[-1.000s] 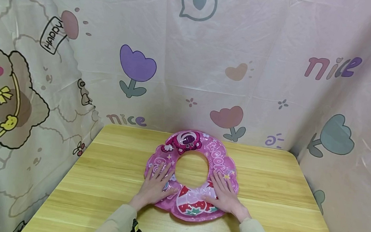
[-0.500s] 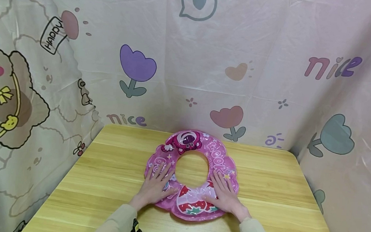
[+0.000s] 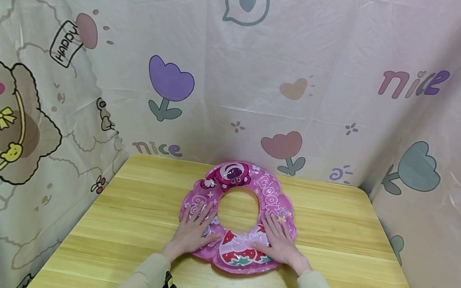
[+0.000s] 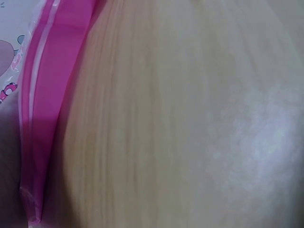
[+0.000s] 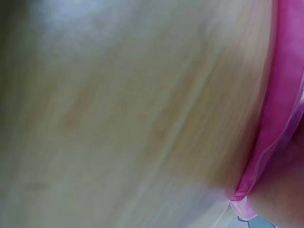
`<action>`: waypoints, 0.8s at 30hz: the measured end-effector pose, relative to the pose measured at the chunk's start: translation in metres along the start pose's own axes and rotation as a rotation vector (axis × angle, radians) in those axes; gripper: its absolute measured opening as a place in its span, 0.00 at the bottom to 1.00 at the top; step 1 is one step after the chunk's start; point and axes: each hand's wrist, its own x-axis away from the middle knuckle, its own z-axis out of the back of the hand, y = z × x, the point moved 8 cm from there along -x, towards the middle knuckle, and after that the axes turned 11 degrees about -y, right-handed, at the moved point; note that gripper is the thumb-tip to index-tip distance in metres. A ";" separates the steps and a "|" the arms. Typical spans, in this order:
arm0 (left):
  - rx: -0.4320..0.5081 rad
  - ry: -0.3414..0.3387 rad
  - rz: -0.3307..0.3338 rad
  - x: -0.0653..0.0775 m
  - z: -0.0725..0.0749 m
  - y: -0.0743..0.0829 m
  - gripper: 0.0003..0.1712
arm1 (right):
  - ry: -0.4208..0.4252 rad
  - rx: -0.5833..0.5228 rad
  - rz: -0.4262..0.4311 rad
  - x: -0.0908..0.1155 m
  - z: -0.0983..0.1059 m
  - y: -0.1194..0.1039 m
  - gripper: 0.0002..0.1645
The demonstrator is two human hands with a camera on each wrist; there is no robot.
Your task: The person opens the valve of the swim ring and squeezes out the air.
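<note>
A pink inflatable swim ring (image 3: pixel 234 174), printed with a bear, strawberries and white lettering, lies on the wooden table (image 3: pixel 126 208). My left hand (image 3: pixel 192 232) rests on its left side with the fingers spread out straight. On the ring's lower right side lies my right hand (image 3: pixel 279 242), fingers also straight and palm down. In the left wrist view the ring's pink edge (image 4: pixel 57 85) runs down the left, with part of the hand beside it. The right wrist view has the pink edge (image 5: pixel 285 76) at the right and a bit of the hand.
Behind the table hangs a pale curtain (image 3: pixel 236 80) printed with tulips and words. Another printed curtain (image 3: pixel 32 99) stands along the left side. Small black devices sit under both cuffs, such as the black device (image 3: pixel 169 287) at the left wrist.
</note>
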 end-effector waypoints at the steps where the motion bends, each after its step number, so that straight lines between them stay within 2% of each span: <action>1: 0.000 0.000 0.000 0.000 0.000 0.000 0.49 | 0.003 0.001 0.000 0.000 0.000 0.000 0.59; 11: 0.002 0.003 -0.002 0.000 0.000 0.000 0.49 | -0.008 -0.007 -0.004 0.000 -0.001 0.002 0.59; 24: 0.011 0.002 -0.002 0.001 0.000 0.000 0.49 | 0.068 -0.029 0.036 0.002 0.001 -0.001 0.58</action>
